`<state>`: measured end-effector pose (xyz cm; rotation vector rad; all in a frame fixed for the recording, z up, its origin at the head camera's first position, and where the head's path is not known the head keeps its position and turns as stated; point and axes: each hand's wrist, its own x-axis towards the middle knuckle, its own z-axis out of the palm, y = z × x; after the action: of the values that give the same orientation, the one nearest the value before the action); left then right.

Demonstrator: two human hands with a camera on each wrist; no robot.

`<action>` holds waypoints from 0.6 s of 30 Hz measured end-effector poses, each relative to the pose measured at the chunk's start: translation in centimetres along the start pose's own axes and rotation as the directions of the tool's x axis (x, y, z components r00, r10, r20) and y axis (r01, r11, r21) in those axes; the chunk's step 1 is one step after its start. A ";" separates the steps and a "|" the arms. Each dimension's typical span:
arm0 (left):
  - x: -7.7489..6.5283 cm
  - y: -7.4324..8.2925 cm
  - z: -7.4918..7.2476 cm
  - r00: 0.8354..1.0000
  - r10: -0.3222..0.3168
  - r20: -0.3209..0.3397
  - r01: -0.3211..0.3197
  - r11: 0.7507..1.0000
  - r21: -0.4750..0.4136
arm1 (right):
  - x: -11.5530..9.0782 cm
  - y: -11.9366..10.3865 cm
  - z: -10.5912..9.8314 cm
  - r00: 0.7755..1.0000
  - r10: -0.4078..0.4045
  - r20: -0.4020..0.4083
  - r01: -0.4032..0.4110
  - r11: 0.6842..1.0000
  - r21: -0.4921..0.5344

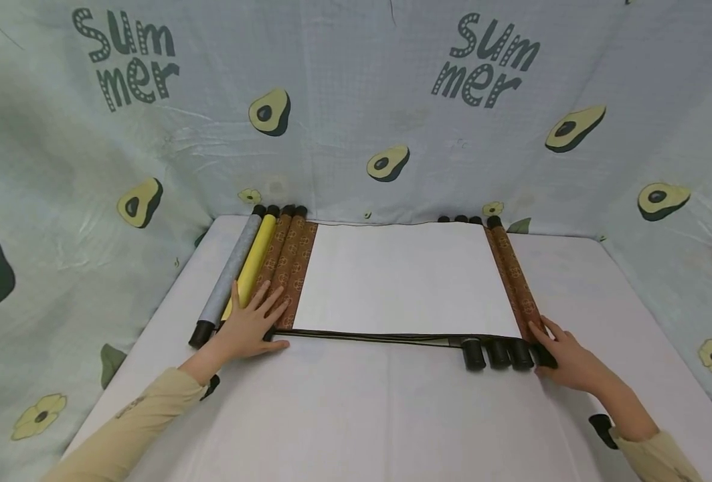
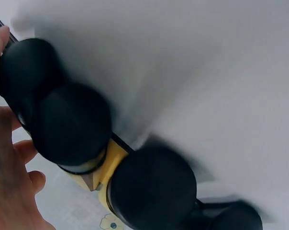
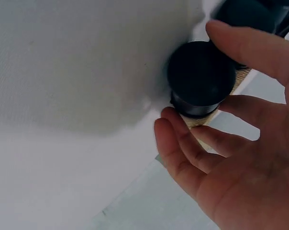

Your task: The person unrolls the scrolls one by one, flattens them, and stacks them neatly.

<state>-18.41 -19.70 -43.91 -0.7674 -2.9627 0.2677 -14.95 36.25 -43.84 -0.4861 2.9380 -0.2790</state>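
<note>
A hanging scroll lies unrolled crosswise on the white table (image 1: pixel 386 408), its white sheet (image 1: pixel 404 278) between brown patterned borders. Its right brown roller (image 1: pixel 515 274) lies along the right border. My right hand (image 1: pixel 573 358) curls round that roller's near end, thumb and fingers on either side of the black end cap (image 3: pixel 202 74). At the left, a grey-blue roll (image 1: pixel 229 271), a yellow roll (image 1: pixel 262 251) and brown rolls (image 1: pixel 290 251) lie side by side. My left hand (image 1: pixel 250 328) rests on the near part of these rolls, fingers spread. Black caps (image 2: pixel 72 124) show beside it in the left wrist view.
Several black caps (image 1: pixel 497 353) line the near right edge, with layered dark sheet edges (image 1: pixel 362 336) running left from them. A pale cloth (image 1: pixel 338 67) with avocado prints and "summer" lettering hangs behind the table and at both sides.
</note>
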 end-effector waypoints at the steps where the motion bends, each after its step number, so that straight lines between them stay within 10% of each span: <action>1: 0.0 0.1 0.0 1.000 0.000 -0.007 0.000 1.000 -0.004 | 0.0 0.0 0.0 1.000 0.006 0.003 -0.006 1.000 0.017; 8: -0.6 0.1 1.5 0.992 0.021 -0.126 -0.029 0.998 -0.058 | -0.3 -0.4 0.2 1.000 0.017 0.011 -0.018 0.991 0.131; 18: 0.1 1.5 -0.3 0.997 -0.038 -0.070 0.032 0.995 -0.093 | -0.1 -2.8 -1.1 0.988 -0.046 -0.146 0.065 0.990 0.128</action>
<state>-17.74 -18.34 -43.86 -0.7175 -2.9352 0.1003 -14.22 33.87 -42.15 -0.5519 3.0199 -0.5335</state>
